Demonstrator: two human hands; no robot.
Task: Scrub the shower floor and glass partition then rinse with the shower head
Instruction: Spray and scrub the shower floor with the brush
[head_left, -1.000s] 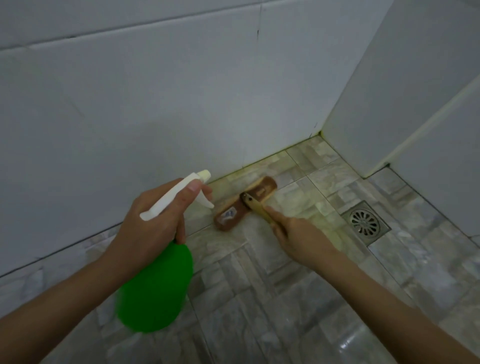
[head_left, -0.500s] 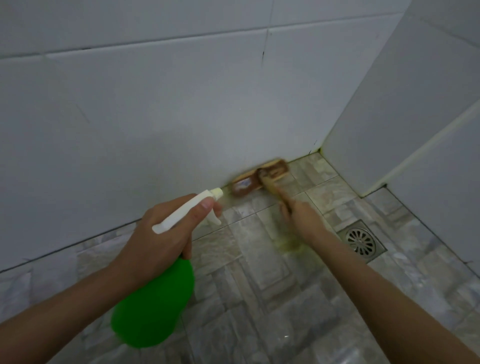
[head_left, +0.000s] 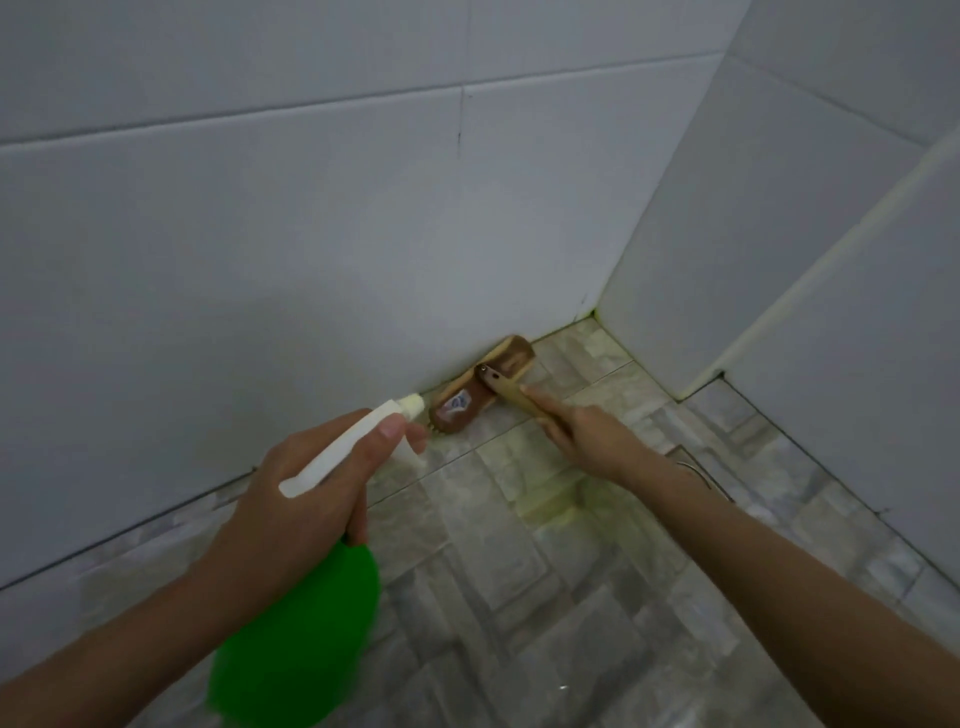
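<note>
Where the shower floor (head_left: 493, 571) met the white tiled wall (head_left: 311, 234), the brown head of a scrub brush (head_left: 483, 387) lay along the joint. Its long side touched the base of the wall, near the corner (head_left: 596, 313), whose grout showed a greenish-yellow tint. The right hand (head_left: 587, 436) gripped the brush's pale wooden handle (head_left: 511, 395), fingers curled round it and the forefinger stretched along the top toward the head. The left hand (head_left: 311, 493) was wrapped round the neck of a green spray bottle (head_left: 296, 639), one fingertip resting on top of its white trigger head (head_left: 343, 447). The nozzle pointed toward the near end of the brush head and stood just beside it, partly covering that end from the camera. The bottle's body hung below the hand, blurred, and hid a stretch of floor under it.

Around them the floor was laid in grey and beige stone-patterned tiles, with a yellowish patch (head_left: 550, 512) just beneath the right wrist. The right forearm crossed over a metal drain (head_left: 698, 470), so that only a sliver of its rim showed. To the right, a second white wall (head_left: 727, 234) ran out from the corner. Beyond it stood a pale panel (head_left: 883, 364) edged by a white strip; whether that was the glass partition could not be told.
</note>
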